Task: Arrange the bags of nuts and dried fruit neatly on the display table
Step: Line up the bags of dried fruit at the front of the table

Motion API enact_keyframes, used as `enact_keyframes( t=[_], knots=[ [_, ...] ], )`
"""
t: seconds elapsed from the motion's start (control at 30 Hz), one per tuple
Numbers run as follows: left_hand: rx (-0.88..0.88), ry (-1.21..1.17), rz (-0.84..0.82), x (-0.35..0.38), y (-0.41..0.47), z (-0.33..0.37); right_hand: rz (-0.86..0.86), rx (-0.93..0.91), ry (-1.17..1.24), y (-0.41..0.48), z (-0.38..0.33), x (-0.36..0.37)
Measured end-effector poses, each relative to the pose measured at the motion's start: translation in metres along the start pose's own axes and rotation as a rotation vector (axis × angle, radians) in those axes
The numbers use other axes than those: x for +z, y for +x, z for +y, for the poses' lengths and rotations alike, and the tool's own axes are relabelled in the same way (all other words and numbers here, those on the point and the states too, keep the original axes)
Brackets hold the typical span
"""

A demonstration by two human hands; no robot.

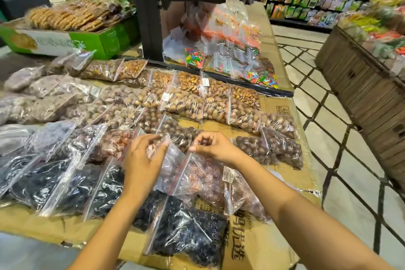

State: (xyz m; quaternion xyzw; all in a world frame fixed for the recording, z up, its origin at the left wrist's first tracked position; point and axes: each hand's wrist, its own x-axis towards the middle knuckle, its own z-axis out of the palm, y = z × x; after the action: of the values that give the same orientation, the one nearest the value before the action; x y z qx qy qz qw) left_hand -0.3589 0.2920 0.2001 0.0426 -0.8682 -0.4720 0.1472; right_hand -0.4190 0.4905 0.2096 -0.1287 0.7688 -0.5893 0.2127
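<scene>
Rows of clear zip bags cover the cardboard-lined display table [282,107]: almonds and nuts at the back [186,96], round brown nuts [282,149] at right, dark dried fruit [65,180] at front left. A bag of pinkish dried fruit [197,175] lies in front of me. My left hand [142,160] pinches its top left corner. My right hand [210,146] pinches the zip edge at its top right. Another dark fruit bag [190,230] lies at the near edge.
A black shelf post [146,11] stands at the table's back, with bags of coloured candy [260,74] beside it. A green box of biscuits [65,28] sits at back left. A wooden display bin [361,76] stands across the tiled aisle at right.
</scene>
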Motion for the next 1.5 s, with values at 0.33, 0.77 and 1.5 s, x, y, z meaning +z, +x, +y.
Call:
enact_keyframes(
  t=[0.33,0.77,1.5],
  knots=[
    [-0.114,0.038,-0.368,0.045,-0.018,0.001,-0.039,0.102,-0.533,-0.035,0.014,-0.029],
    [-0.121,0.113,-0.260,0.036,-0.011,0.011,-0.058,0.200,-1.085,-0.095,0.083,-0.034],
    [-0.034,0.311,-0.175,0.046,-0.031,0.035,0.028,0.250,-0.820,-0.132,0.066,-0.043]
  ],
)
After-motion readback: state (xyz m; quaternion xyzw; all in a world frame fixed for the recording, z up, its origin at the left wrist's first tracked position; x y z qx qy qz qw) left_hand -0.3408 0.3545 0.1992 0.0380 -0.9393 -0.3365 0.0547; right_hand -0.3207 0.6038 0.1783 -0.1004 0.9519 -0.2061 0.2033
